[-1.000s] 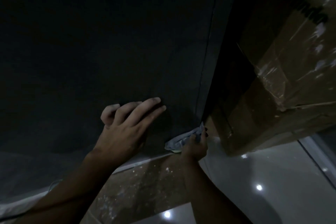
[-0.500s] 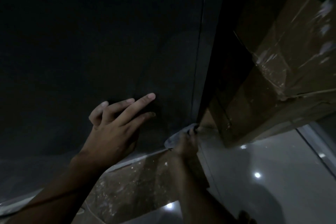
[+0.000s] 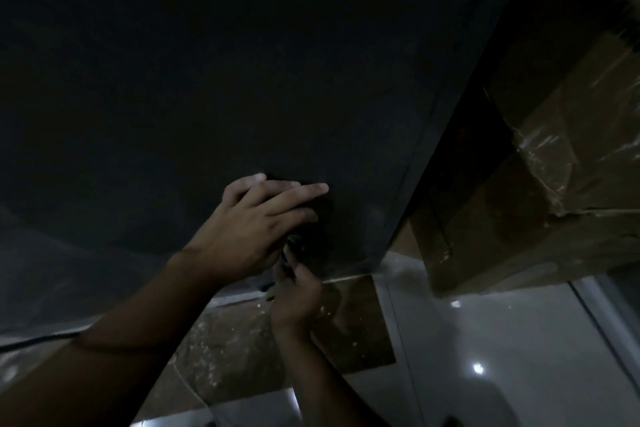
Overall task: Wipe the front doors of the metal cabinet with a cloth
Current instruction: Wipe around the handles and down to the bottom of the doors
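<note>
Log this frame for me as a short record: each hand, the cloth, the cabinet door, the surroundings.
left hand: fingers straight, pressed flat on the cabinet door
right hand: just below the left, near the door's bottom edge, fingers curled round a dark bunch, likely the cloth
cloth state: mostly hidden by the hands, too dark to make out
right of cabinet: taped cardboard box
floor: cardboard sheet on glossy tiles
lighting: very dim
</note>
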Available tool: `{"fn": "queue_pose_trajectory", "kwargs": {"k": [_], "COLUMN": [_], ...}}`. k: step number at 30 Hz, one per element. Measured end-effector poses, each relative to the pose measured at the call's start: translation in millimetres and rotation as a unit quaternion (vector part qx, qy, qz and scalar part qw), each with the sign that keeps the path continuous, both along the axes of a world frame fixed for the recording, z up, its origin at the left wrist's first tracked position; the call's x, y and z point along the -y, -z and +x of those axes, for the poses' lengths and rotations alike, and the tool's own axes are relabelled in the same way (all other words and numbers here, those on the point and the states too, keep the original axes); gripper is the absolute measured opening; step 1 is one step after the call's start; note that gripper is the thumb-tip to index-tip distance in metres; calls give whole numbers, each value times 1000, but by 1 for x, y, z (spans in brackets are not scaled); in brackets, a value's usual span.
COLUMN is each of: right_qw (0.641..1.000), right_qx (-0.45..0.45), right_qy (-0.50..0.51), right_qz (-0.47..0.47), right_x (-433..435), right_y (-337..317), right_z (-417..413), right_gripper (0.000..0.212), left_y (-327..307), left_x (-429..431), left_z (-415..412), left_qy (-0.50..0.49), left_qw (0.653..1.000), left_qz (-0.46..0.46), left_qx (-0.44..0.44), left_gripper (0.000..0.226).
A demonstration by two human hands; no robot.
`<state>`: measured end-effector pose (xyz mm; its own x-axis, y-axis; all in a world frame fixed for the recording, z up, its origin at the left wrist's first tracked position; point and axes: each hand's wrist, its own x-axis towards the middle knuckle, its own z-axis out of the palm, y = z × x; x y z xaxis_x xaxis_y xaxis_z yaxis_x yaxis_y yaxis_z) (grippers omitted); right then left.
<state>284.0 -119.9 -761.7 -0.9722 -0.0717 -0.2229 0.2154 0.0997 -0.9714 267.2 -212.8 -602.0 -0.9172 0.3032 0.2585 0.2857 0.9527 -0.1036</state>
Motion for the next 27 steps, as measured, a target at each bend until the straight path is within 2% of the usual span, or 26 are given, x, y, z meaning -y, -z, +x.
{"fn": "queue_pose_trajectory", "kwargs": {"k": [2, 4, 6, 8, 9, 10, 11, 12, 13, 14, 15, 16, 19, 22, 25, 27], "right_qw": [1000, 997, 994, 992, 991, 988, 985, 984, 982, 978, 972, 963, 939, 936, 972, 984], "right_qx": [-6, 15, 24, -27, -56, -86, -103, -93, -73, -55, -47, -46, -6, 58, 2, -21], "right_qy": [23, 28, -30, -95, -103, -117, -130, -144, -162, -188, -220, -257, -313, -269, -185, -160], "right_qz": [-3, -70, -107, -77, -69, -54, -44, -56, -65, -69, -71, -73, -145, -220, -147, -81], "right_x": [3, -3, -9, -12, -11, -10, -8, -5, -5, -4, -5, -8, -20, -34, -48, -54], "right_y": [-4, -4, -10, -14, -19, -22, -28, -34, -39, -41, -44, -47, -51, -57, -64, -66], "right_z": [1, -3, -7, -4, 0, 5, 8, 12, 13, 14, 14, 13, 2, -13, -26, -34], "right_gripper": [26, 28, 31, 34, 34, 35, 38, 44, 49, 51, 52, 54, 62, 54, 48, 50], "left_y": [0, 4, 19, 38, 49, 60, 68, 73, 76, 77, 78, 78, 74, 73, 78, 80], "left_x": [0, 1, 5, 2, -2, -8, -14, -22, -29, -35, -39, -41, -44, -49, -50, -40], "left_z": [5, 15, 32, 54, 64, 72, 78, 80, 81, 80, 78, 76, 61, 40, 28, 31], "left_qy": [-5, -18, -67, -177, -247, -324, -404, -474, -505, -497, -474, -455, -426, -437, -457, -477], "left_qw": [1000, 998, 987, 946, 909, 859, 788, 691, 583, 489, 431, 401, 344, 302, 289, 288], "left_qz": [14, 56, 145, 269, 331, 393, 463, 546, 636, 715, 766, 794, 836, 843, 828, 805], "left_qx": [-9, -17, -28, -47, -52, -46, -30, -5, 28, 50, 54, 43, -20, -81, -149, -204], "left_gripper": [38, 34, 32, 29, 25, 25, 31, 40, 44, 44, 41, 39, 40, 39, 25, 20]}}
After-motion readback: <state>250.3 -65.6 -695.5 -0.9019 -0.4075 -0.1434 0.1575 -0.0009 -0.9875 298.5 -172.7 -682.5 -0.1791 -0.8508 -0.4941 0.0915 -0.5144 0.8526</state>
